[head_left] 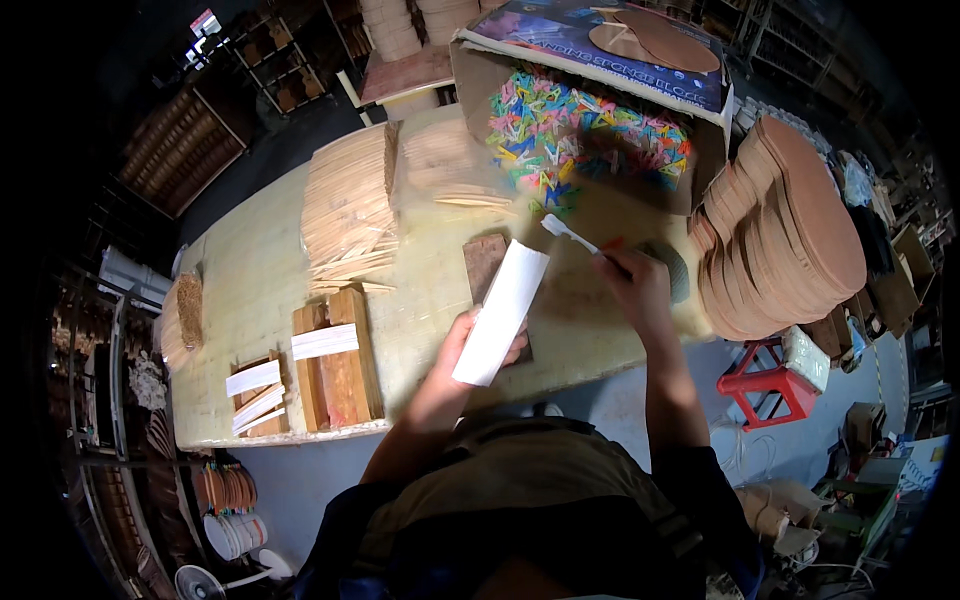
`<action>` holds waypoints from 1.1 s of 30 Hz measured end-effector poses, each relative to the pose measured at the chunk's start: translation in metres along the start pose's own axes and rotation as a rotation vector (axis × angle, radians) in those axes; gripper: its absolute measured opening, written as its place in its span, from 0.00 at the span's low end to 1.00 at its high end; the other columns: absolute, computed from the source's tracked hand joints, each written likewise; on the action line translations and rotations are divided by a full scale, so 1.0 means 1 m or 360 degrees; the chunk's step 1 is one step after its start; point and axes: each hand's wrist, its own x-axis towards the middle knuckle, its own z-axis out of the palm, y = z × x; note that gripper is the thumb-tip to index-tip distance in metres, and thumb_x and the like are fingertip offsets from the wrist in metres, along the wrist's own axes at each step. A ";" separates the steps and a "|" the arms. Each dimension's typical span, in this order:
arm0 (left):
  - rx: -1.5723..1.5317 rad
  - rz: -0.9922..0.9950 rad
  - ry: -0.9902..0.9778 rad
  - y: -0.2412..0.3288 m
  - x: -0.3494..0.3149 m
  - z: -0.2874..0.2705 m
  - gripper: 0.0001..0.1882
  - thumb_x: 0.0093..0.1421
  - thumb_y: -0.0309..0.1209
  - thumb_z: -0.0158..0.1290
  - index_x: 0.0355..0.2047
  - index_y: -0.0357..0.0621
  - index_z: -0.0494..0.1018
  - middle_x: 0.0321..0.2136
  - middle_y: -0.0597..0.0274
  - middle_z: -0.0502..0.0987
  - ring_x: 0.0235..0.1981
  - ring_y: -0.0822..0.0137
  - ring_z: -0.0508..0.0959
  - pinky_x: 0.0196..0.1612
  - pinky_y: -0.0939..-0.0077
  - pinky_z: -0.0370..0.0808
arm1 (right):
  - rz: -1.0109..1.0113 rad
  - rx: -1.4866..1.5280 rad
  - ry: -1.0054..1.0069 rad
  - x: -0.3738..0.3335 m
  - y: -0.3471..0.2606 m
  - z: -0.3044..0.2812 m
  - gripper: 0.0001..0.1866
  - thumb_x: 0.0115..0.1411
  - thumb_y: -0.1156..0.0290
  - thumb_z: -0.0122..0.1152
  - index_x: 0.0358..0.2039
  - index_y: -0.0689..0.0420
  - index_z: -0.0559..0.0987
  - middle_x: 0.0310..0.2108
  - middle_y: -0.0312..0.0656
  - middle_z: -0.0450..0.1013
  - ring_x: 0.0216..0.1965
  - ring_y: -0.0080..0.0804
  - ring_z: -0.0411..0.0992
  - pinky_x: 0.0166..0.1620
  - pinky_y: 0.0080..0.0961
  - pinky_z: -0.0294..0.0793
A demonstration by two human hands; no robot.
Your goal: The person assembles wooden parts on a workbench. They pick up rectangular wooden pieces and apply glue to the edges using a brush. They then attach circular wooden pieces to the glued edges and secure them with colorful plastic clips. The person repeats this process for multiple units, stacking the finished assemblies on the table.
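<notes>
My left hand point(452, 345) is closed around a long white rectangular strip point(503, 312), which is tilted with its far end leaning right. Whether it is one piece or a stack, I cannot tell. Pinched in my right hand point(638, 283) is a small brush point(570, 233), like a toothbrush; its white head points left, apart from the strip's far end. Partly hidden behind the strip, a brown block point(485, 258) lies on the table. A dark green round object point(666, 268) sits just beyond my right hand, with a bit of orange near my fingers.
Thin wooden strips point(350, 195) lie bundled on the table point(240, 330). Wooden holders point(368, 370) with white strips stand front left. An open carton point(708, 165) spills coloured clothespins point(545, 130). Curved brown boards point(770, 240) are stacked at right, above a red stool point(765, 385).
</notes>
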 end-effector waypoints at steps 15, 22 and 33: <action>-0.0258 0.0165 0.0073 0.013 -0.003 0.006 0.32 0.55 0.47 0.49 0.49 0.30 0.64 0.38 0.54 0.67 0.31 0.66 0.64 0.27 0.80 0.66 | 0.0180 0.0386 0.0025 -0.021 0.007 0.033 0.09 0.54 0.67 0.65 0.31 0.60 0.82 0.24 0.43 0.75 0.22 0.34 0.73 0.27 0.27 0.70; -0.0238 0.0331 0.0277 0.025 0.001 0.003 0.33 0.54 0.48 0.51 0.48 0.29 0.66 0.35 0.55 0.67 0.30 0.67 0.62 0.28 0.79 0.65 | -0.0651 0.0052 -0.0098 -0.074 -0.027 0.062 0.09 0.49 0.66 0.69 0.30 0.55 0.81 0.21 0.37 0.71 0.22 0.35 0.71 0.23 0.31 0.70; 0.0115 0.0627 0.0371 0.031 -0.022 -0.005 0.34 0.53 0.49 0.50 0.51 0.33 0.65 0.42 0.51 0.69 0.39 0.58 0.70 0.40 0.69 0.72 | 0.0938 0.1232 0.0258 -0.080 0.052 0.100 0.12 0.56 0.65 0.65 0.36 0.61 0.81 0.23 0.29 0.69 0.24 0.15 0.63 0.27 0.15 0.60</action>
